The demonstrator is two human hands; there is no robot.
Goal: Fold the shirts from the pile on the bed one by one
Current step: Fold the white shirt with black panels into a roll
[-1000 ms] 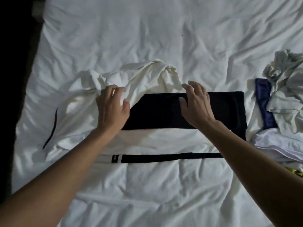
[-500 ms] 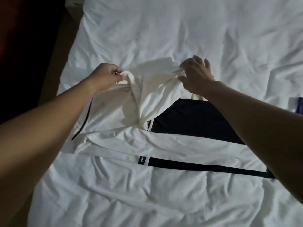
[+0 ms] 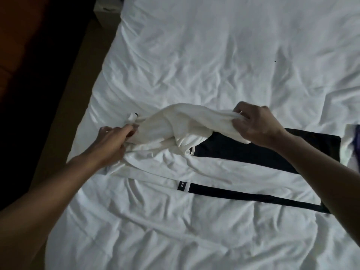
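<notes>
A rumpled white bed [image 3: 214, 55] beside dark floor [image 3: 29, 65], a purple garment [image 3: 357, 145] at its right edge. The white-and-black shirt [image 3: 175, 123] lies mid-bed, its bunched upper edge raised — pinched by the left hand [image 3: 113, 141], gripped in the right hand's [image 3: 255, 125] curled fingers.

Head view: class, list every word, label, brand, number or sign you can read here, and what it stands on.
Small black label at the left end of the thin black stripe on the white fabric shirt: white letters, too blurred to read.
Small white tag at the shirt's edge near the left hand: no print legible.
No other text in view.
</notes>
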